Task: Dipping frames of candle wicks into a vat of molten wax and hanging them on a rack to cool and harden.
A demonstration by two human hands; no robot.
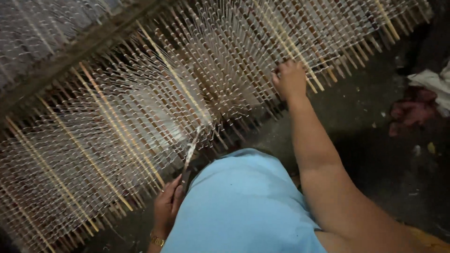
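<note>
Since only the head view is on offer, everything gets read from there: the right hand is stretched out to the far edge of a big rack of thin bamboo sticks, its fingers curled shut around the ends of a few sticks, though exactly how many can't be told. The left hand is kept low by the blue-clad knee, fingers closed on a thin dark-handled tool whose pale tip is pointed up into the threads. To do this bit well, the sticks should probably be held steady at the far side while the tool is slid gently between the strands, so nothing gets snagged or snapped. The rack itself is laid at a slant across the whole upper frame, packed with fine white threads strung over pale cross-sticks and darker ones beneath. A gold bangle is worn on the left wrist, and crumpled cloth is seen on the dark floor at the right.
</note>
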